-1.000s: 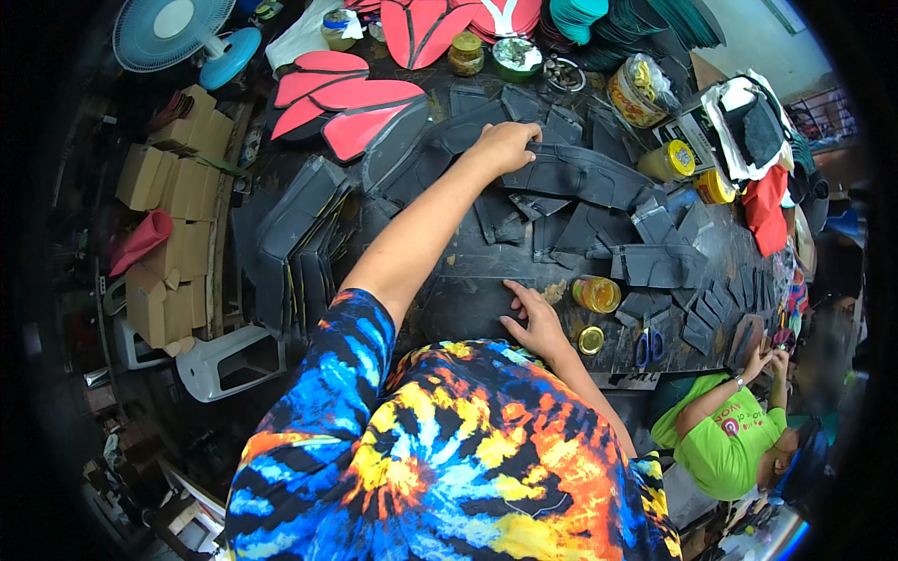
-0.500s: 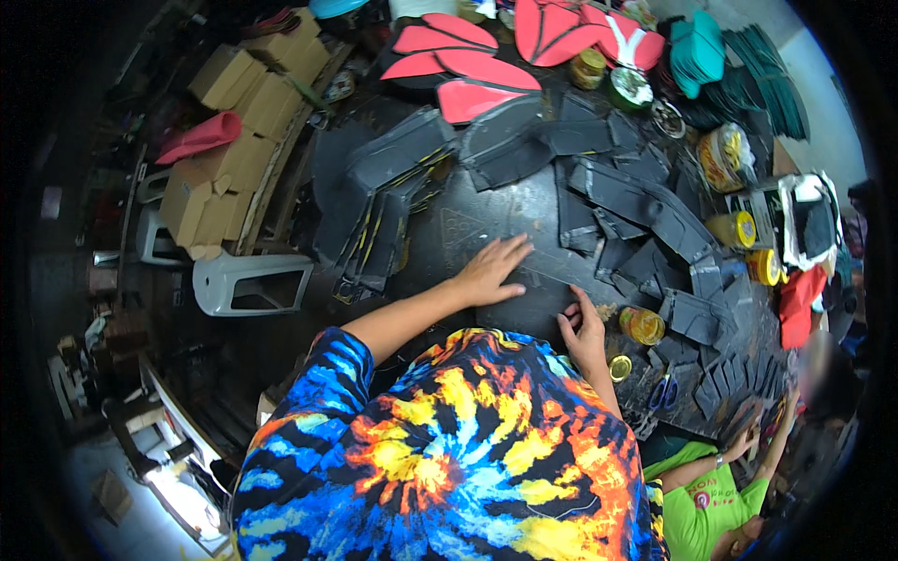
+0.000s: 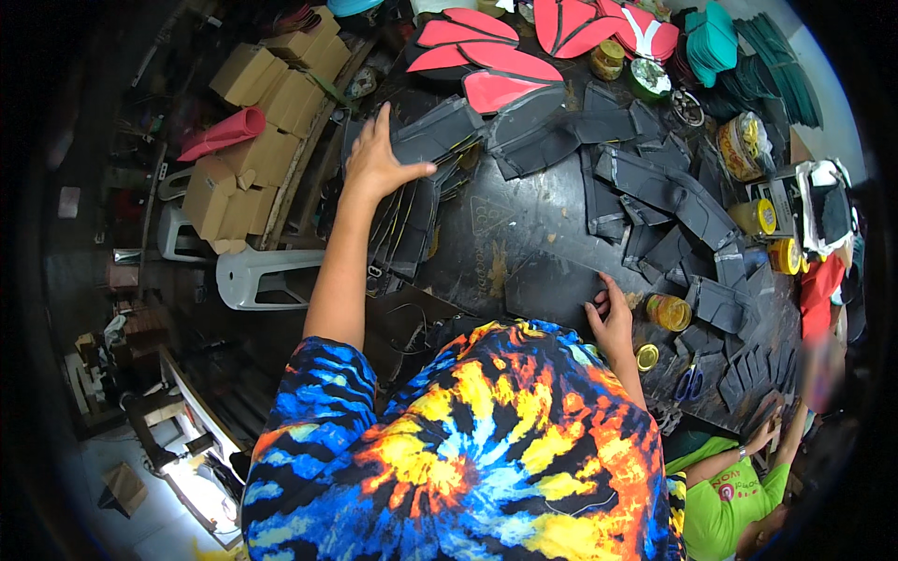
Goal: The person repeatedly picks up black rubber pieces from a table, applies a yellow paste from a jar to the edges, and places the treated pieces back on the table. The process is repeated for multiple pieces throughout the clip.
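My left hand is spread, thumb apart, over the stack of black flat pieces at the table's left side; its palm side is hidden, and nothing shows in it. A thin dark sheet lies flat on the table close to my body. Beside that sheet's right edge rests my right hand, fingers loosely bent and thumb apart, its index fingertip near the sheet's corner. An open jar of yellowish glue-like stuff stands just right of it, with a round golden lid nearer me.
More black shaped pieces cover the table's right half. Red pads lie at the far side, jars along the right. Scissors lie near a co-worker in a green shirt. Cardboard boxes and a plastic stool stand left.
My left hand has lifted off the dark sheet and swung left and away from me to the stack of black pieces. The right hand stays by the sheet's edge. The whole view has shifted slightly.
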{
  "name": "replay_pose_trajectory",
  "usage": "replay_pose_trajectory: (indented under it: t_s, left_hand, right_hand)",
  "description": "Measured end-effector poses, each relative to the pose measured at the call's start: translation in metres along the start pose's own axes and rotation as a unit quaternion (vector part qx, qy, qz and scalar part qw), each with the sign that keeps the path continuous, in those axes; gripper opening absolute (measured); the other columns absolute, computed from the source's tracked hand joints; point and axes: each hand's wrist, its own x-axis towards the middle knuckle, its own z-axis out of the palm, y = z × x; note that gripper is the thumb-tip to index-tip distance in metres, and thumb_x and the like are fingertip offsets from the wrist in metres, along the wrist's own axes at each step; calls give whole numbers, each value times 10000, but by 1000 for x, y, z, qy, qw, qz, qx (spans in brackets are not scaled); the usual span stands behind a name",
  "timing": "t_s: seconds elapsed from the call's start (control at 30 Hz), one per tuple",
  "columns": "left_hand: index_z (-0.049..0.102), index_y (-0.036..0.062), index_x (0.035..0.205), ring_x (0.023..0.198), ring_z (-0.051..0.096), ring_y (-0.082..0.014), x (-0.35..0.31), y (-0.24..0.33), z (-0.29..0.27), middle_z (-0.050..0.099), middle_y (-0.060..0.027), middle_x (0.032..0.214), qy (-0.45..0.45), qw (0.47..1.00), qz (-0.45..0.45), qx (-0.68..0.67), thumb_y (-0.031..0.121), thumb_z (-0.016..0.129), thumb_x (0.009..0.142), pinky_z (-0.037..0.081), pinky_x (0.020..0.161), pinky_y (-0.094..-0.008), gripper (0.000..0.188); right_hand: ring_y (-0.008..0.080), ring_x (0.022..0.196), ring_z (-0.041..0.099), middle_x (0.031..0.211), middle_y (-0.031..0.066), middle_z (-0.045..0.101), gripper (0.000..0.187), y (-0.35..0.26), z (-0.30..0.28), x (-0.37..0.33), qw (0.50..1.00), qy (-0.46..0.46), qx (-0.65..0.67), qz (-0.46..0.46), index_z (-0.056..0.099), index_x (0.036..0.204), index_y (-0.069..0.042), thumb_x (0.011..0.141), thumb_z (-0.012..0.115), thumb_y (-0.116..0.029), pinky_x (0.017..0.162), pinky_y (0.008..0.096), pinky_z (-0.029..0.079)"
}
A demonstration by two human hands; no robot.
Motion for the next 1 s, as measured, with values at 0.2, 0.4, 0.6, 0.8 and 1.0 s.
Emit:
replay_pose_trajectory:
  t_s: [0.2, 0.4, 0.6, 0.8, 1.0]
  left_hand:
    - [274, 77, 1611, 1360, 515, -447, 1, -24, 21, 496, -322, 1471, -107, 992, -64, 1, 509, 955, 564, 423, 1137, -468, 1321]
    - [218, 44, 1635, 1471, 399, -405, 3, -59, 14, 388, -327, 1566, -139, 949, -124, -255, 616, 887, 665, 325, 1199, -431, 1309]
    - [333, -13, 1581, 1414, 479, -376, 3, -77, 16, 452, -297, 1534, -190, 898, -232, -321, 598, 884, 669, 367, 1170, -422, 1228]
    - [511, 29, 1453, 1305, 582, -376, -11, -47, 21, 609, -273, 1369, -54, 985, -103, -124, 521, 930, 579, 455, 1095, -443, 1087]
    - [541, 10, 1397, 1184, 655, -344, -24, 2, -8, 665, -238, 1281, -75, 989, -92, -94, 436, 942, 605, 496, 1022, -425, 985]
  right_hand:
    - [130, 727, 518, 919, 48, 559, 679, -2, 4, -1, 1000, 7, 6, 18, 527, 1466, -54, 825, 746, 1, 699, 273, 483]
    - [156, 699, 523, 895, 61, 567, 676, -2, 4, 2, 1000, 7, 12, -2, 536, 1444, -42, 805, 755, -9, 686, 297, 497]
    - [152, 687, 527, 892, 54, 568, 674, 1, 3, 5, 1000, -5, 4, 8, 539, 1443, -44, 806, 757, -18, 671, 295, 491]
    - [149, 686, 528, 893, 53, 571, 666, -1, 4, 5, 1000, -11, 10, 15, 539, 1443, -47, 812, 753, -30, 673, 299, 491]
    - [149, 685, 526, 892, 54, 568, 667, -3, 2, 4, 1000, -11, 10, 12, 535, 1448, -51, 817, 749, -35, 671, 298, 490]
